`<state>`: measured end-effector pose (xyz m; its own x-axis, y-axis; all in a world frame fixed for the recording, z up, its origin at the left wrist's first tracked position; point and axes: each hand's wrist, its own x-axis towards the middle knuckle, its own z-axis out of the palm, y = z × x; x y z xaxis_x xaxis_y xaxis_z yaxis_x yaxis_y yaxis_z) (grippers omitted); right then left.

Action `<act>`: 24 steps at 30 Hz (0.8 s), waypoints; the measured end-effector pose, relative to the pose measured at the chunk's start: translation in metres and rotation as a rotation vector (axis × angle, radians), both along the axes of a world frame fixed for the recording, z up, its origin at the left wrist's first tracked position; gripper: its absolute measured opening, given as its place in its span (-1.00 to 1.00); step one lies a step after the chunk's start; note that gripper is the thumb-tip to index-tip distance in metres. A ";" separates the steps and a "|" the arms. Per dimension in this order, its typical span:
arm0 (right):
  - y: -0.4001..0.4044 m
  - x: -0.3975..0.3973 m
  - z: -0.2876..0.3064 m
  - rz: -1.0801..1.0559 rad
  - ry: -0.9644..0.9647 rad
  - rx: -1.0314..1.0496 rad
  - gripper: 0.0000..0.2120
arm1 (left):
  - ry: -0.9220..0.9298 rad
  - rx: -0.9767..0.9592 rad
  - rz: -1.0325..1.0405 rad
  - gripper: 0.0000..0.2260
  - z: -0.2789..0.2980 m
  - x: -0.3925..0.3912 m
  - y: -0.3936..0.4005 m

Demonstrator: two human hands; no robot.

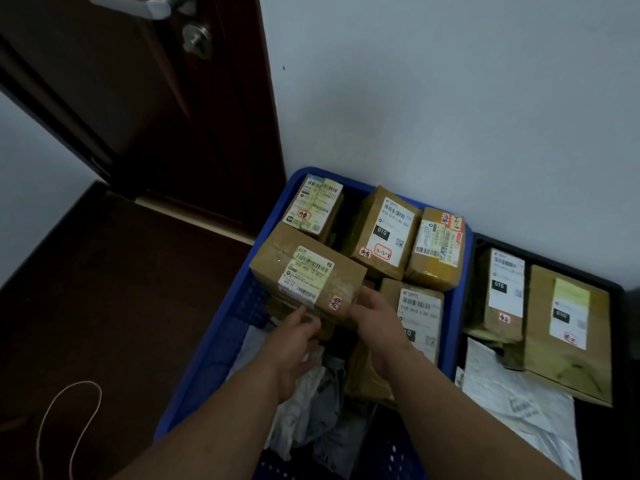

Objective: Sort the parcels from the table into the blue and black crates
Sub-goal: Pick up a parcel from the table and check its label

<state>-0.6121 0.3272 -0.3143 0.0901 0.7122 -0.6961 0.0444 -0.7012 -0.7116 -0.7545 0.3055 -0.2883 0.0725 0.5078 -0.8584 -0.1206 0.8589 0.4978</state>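
Parcel (306, 271), taped brown cardboard with white label, gripped by left hand (298, 344) and right hand (375, 327)

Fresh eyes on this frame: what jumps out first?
Both hands, left hand and right hand, hold a brown cardboard box over the left side of the blue crate, which is packed with labelled parcels. To its right, against the wall, the black crate holds a few more boxes and a white mailer bag.

Dark floor (121, 306) bears blue crate (207, 362), black crate (620, 292), cord (86, 410).
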 end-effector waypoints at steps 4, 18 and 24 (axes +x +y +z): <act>-0.016 0.015 0.023 0.140 -0.114 0.018 -0.60 | 0.115 0.074 -0.057 -0.78 0.011 0.012 -0.017; -0.102 0.133 0.058 0.652 -0.519 0.183 -0.55 | 0.377 0.250 -0.212 -0.56 0.056 0.115 -0.114; -0.146 0.166 0.079 0.645 -0.611 0.207 -0.61 | 0.409 0.327 -0.291 -0.62 0.074 0.142 -0.142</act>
